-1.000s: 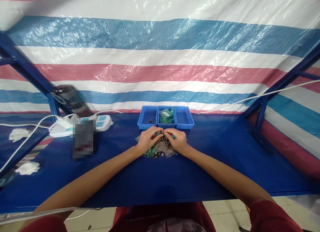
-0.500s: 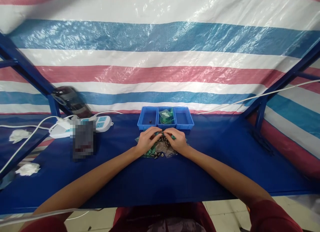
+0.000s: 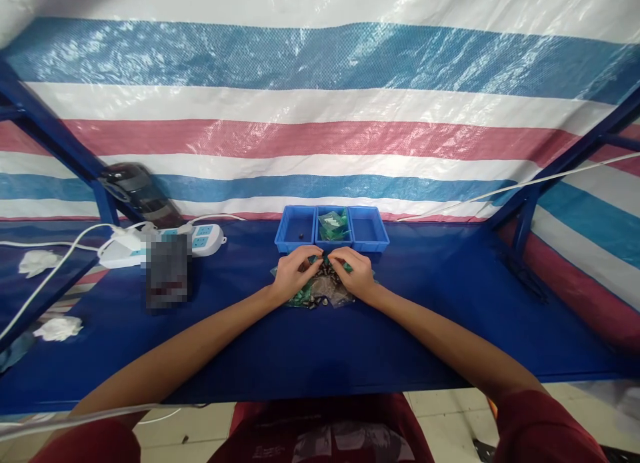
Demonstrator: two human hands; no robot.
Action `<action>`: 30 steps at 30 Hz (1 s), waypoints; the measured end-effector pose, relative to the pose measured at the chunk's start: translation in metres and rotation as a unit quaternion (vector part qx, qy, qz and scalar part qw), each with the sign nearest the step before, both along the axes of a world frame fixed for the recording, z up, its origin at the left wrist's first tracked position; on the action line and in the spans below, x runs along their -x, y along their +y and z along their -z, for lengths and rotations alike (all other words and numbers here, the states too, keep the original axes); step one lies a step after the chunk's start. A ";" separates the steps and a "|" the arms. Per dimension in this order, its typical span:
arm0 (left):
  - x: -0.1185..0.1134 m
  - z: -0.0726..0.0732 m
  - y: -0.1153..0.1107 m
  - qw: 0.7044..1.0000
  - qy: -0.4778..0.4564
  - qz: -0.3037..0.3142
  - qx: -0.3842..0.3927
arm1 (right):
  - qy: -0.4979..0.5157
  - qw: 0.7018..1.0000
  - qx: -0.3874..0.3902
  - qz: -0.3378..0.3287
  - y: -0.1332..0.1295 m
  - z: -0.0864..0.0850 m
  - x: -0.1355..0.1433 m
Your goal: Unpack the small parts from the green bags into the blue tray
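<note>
Over a pile of small dark metal parts (image 3: pixel 327 271), my left hand (image 3: pixel 295 274) and my right hand (image 3: pixel 356 274) face each other with a narrow gap between their fingertips. Thumb and forefinger are pinched together on each hand. Whatever they hold is too small to make out. Beneath the hands lie clear plastic bags (image 3: pixel 324 288) and green plastic packets (image 3: pixel 300 298), partly covered by the fingers. Just beyond the fingertips stands a row of three joined blue bins: the left bin (image 3: pixel 287 233) holds a small dark piece, and the middle bin (image 3: pixel 320 242) holds green packets.
The right bin (image 3: pixel 367 233) borders the middle one. On the left of the blue table (image 3: pixel 240 363) are a white power strip (image 3: pixel 213 240) with cables, a blurred dark object (image 3: pixel 167 270), a dark bottle (image 3: pixel 143 190) and crumpled tissue (image 3: pixel 57 328). A striped sheet (image 3: pixel 320 140) hangs behind.
The camera view has shifted slightly, so the table sits a little higher in the picture. My hands stay over the pile, their fingertips now slightly farther apart.
</note>
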State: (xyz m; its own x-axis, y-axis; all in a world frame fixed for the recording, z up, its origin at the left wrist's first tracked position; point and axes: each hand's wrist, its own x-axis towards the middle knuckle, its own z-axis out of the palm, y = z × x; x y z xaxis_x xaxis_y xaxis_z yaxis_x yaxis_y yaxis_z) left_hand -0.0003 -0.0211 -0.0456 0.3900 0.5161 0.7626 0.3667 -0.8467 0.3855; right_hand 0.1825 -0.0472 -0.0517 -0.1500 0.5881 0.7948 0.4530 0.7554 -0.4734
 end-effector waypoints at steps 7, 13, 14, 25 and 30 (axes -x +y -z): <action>0.000 -0.002 -0.002 1.000 0.014 -0.016 0.006 | 0.001 1.000 0.005 0.001 0.000 0.001 0.001; 0.000 -0.004 -0.002 1.000 0.008 -0.008 0.002 | -0.003 1.000 0.010 0.003 0.001 0.003 0.002; 0.000 -0.004 -0.002 1.000 0.008 -0.006 0.001 | -0.002 1.000 0.010 0.001 0.001 0.003 0.002; 0.002 -0.001 0.000 1.000 0.015 -0.004 -0.009 | -0.006 1.000 0.011 0.001 0.001 0.003 0.002; 0.002 0.002 0.001 1.000 0.005 -0.001 0.003 | -0.005 1.000 0.009 -0.001 0.001 0.002 0.001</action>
State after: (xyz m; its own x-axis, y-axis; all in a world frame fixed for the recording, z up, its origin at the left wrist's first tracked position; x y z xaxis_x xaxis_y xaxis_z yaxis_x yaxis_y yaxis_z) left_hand -0.0021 -0.0202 -0.0478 0.3960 0.5217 0.7557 0.3725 -0.8434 0.3871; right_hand 0.1816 -0.0457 -0.0538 -0.1588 0.6026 0.7821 0.4554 0.7476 -0.4835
